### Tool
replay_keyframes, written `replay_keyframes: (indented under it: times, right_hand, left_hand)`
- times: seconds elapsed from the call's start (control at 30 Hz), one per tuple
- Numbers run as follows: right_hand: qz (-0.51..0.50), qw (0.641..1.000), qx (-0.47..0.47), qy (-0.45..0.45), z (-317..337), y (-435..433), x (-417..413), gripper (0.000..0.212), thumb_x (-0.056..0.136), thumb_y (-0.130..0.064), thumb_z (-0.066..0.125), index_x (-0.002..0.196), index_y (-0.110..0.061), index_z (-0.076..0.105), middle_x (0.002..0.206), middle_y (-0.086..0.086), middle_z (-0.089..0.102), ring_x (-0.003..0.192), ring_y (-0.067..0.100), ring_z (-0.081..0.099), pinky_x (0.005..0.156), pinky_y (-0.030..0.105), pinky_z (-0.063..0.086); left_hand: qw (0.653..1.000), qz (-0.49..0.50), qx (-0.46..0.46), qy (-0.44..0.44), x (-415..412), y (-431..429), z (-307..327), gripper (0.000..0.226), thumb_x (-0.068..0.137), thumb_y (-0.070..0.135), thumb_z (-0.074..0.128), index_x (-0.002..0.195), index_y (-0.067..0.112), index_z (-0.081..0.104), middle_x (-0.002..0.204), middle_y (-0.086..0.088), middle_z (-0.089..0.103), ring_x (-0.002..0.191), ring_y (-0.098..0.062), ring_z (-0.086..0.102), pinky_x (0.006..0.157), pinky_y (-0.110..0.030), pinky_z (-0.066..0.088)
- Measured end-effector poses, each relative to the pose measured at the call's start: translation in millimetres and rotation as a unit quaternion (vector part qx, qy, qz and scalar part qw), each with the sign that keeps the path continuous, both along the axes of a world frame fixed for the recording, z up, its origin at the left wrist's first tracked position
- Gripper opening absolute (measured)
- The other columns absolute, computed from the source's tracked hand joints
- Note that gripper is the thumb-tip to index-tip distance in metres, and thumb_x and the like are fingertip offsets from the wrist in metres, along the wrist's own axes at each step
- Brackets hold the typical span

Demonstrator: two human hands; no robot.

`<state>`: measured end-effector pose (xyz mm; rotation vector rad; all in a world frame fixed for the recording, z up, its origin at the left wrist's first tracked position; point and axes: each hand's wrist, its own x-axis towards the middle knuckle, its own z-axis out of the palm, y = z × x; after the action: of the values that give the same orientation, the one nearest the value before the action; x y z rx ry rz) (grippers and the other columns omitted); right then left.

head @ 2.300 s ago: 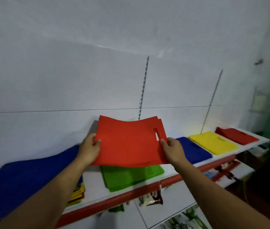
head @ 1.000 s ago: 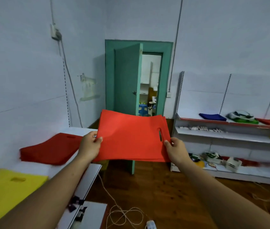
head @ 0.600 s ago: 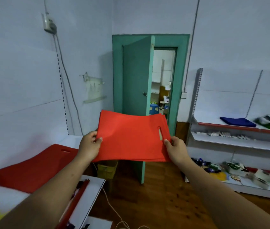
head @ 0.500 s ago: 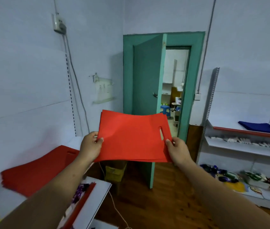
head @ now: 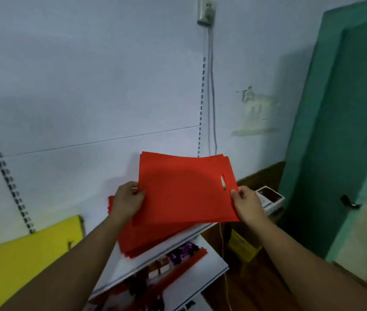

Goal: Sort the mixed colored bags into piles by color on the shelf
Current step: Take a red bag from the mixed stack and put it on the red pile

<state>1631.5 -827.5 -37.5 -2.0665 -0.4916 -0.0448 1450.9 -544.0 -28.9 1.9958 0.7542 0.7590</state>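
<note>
1. Two hands are in view. The left hand point(head: 128, 199) and the right hand point(head: 246, 204) share one thin stack of red bags point(head: 184, 189). Layered corners show at its far right; how many bags it holds I cannot tell.
2. Two sorted piles lie on the shelf point(head: 122, 268): one red pile point(head: 153, 237) directly under the held stack, and one yellow pile point(head: 21, 254) to its left, apart from it.
3. Two slotted uprights point(head: 201, 104) run up the wall, one behind the stack and one far left. A cable point(head: 211, 97) hangs just beside the nearer one.
4. The fingers of the left hand are clamped on the stack's left edge, thumb on top. The fingers of the right hand pinch the right edge, thumb on top, just beside the handle slot point(head: 223, 182).
5. The stack is in the air above the red pile, not touching it. Its right edge reaches past the shelf's right end.
6. The red pile's near corner juts over the shelf's front edge. White shelf shows between the two piles.
7. To the right stand a small box point(head: 270, 196), a yellow carton point(head: 243, 243) on the floor, and a teal door point(head: 346, 131). A lower shelf point(head: 211, 259) sits below.
8. The stack lies nearly flat, far edge raised. Its long axis runs left to right, with the handle end pointing right towards the door.
</note>
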Motion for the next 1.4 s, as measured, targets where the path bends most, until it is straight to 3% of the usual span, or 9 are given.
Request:
replay_keyframes:
  times: [0.17,0.27,0.43,0.67,0.83,0.93,1.1,1.27,1.4]
  right_hand:
    - [0.087,0.995,-0.045,0.031,-29.9,87.6,19.8,0.020,0.102,-0.028,0.050,0.106,-0.013,0.062,0.099,0.002,0.065,0.088,0.017,0.062,0.076,0.033,0.048]
    - [0.117,0.987,-0.103,0.032,-47.4,123.5,33.2,0.017,0.100,-0.029,0.051,0.102,-0.017,0.062,0.092,0.000,0.065,0.083,0.015,0.062,0.072,0.031,0.048]
    - [0.139,0.977,-0.158,0.028,-71.5,153.4,57.1,0.017,0.099,-0.031,0.054,0.108,-0.018,0.061,0.093,-0.002,0.063,0.082,0.012,0.060,0.071,0.030,0.045]
    - [0.192,0.965,-0.177,0.018,-104.5,173.7,89.9,0.019,0.096,-0.031,0.061,0.105,-0.015,0.067,0.095,-0.003,0.064,0.085,0.015,0.060,0.076,0.030,0.047]
    - [0.207,0.966,-0.146,0.044,-118.5,170.0,102.0,0.028,0.092,-0.041,0.065,0.115,-0.028,0.057,0.100,-0.008,0.061,0.087,0.009,0.060,0.072,0.027,0.045]
    - [0.229,0.961,-0.146,0.045,-123.6,172.0,107.2,0.037,0.092,-0.044,0.063,0.124,-0.025,0.062,0.113,-0.004,0.065,0.098,0.014,0.063,0.084,0.031,0.051]
    - [0.242,0.962,-0.119,0.052,-124.7,162.5,114.7,0.034,0.093,-0.034,0.065,0.123,-0.018,0.068,0.119,0.001,0.069,0.103,0.017,0.063,0.096,0.036,0.052]
    - [0.246,0.962,-0.103,0.062,-124.6,158.9,121.5,0.032,0.094,-0.027,0.067,0.122,-0.015,0.070,0.120,0.002,0.070,0.104,0.016,0.063,0.097,0.031,0.049]
    - [0.254,0.962,-0.100,0.025,-124.8,161.7,115.2,0.031,0.096,-0.027,0.063,0.123,-0.015,0.071,0.119,0.002,0.071,0.108,0.019,0.065,0.095,0.027,0.047]
  left_hand:
    - [0.995,0.071,-0.025,0.068,-34.2,52.3,-33.7,0.020,0.078,0.024,0.064,0.070,0.007,0.070,0.061,-0.007,0.069,0.060,-0.024,0.067,0.064,-0.037,0.054]
    - [0.991,0.098,-0.034,0.084,-36.5,77.0,-55.1,0.026,0.076,0.032,0.066,0.072,0.007,0.070,0.065,-0.007,0.070,0.064,-0.024,0.069,0.066,-0.037,0.056]
    - [0.987,0.100,-0.041,0.120,-29.1,86.1,-79.1,0.013,0.086,0.016,0.067,0.081,0.004,0.069,0.070,-0.008,0.069,0.062,-0.018,0.065,0.052,-0.025,0.045]
    - [0.981,0.123,-0.077,0.132,-22.9,89.0,-116.6,0.009,0.086,0.023,0.070,0.089,0.014,0.069,0.079,-0.003,0.072,0.072,-0.021,0.069,0.065,-0.033,0.055]
    - [0.979,0.155,-0.073,0.114,-27.3,74.8,-128.4,0.033,0.084,0.025,0.071,0.112,0.027,0.052,0.101,0.002,0.066,0.084,-0.014,0.066,0.068,-0.031,0.053]
    - [0.979,0.150,-0.022,0.133,-30.3,72.3,-135.4,0.028,0.078,0.035,0.059,0.104,0.027,0.064,0.095,0.007,0.071,0.082,-0.012,0.067,0.075,-0.036,0.057]
    - [0.974,0.163,0.009,0.155,-28.1,65.7,-142.5,0.019,0.074,0.033,0.054,0.081,0.021,0.066,0.069,0.002,0.069,0.058,-0.014,0.065,0.057,-0.041,0.056]
    - [0.971,0.177,0.010,0.158,-28.8,56.3,-136.4,0.015,0.084,0.025,0.061,0.084,0.012,0.069,0.071,-0.003,0.071,0.063,-0.020,0.067,0.062,-0.046,0.056]
    - [0.975,0.158,0.021,0.152,-30.1,52.7,-133.3,0.008,0.089,0.018,0.062,0.086,0.016,0.069,0.072,-0.003,0.071,0.062,-0.019,0.068,0.060,-0.043,0.055]
